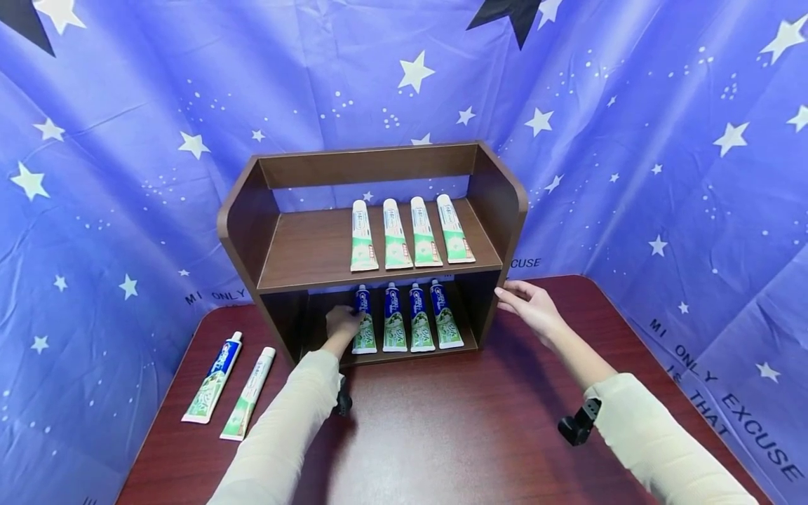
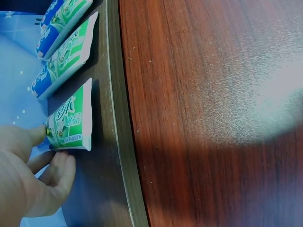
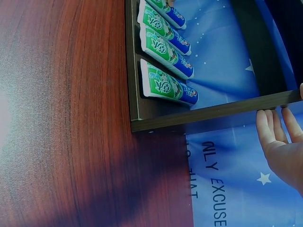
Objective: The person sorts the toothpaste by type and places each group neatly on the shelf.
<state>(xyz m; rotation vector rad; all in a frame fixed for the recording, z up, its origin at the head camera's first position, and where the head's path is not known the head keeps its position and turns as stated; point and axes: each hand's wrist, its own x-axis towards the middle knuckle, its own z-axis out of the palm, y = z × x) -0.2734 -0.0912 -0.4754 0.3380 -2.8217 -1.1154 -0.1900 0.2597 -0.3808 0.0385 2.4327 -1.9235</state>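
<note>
My left hand (image 1: pixel 343 324) reaches into the lower level of a brown two-tier shelf (image 1: pixel 379 280). Its thumb and fingers pinch the leftmost blue-and-green toothpaste tube (image 2: pixel 73 123) by the side, and this tube lies on the lower board. To its right lie three more such tubes, among them a toothpaste tube (image 1: pixel 445 315) near the right wall. My right hand (image 1: pixel 533 308) touches the shelf's right side panel (image 3: pixel 213 111), its fingers fairly straight against the outer face. On the upper board several white-and-green toothpaste tubes (image 1: pixel 396 235) lie in a row.
On the dark red table (image 1: pixel 442 435), left of the shelf, lie another blue-and-green toothpaste tube (image 1: pixel 213 379) and a white-and-green toothpaste tube (image 1: pixel 249 393). Blue star-patterned cloth (image 1: pixel 353 84) hangs behind and at both sides.
</note>
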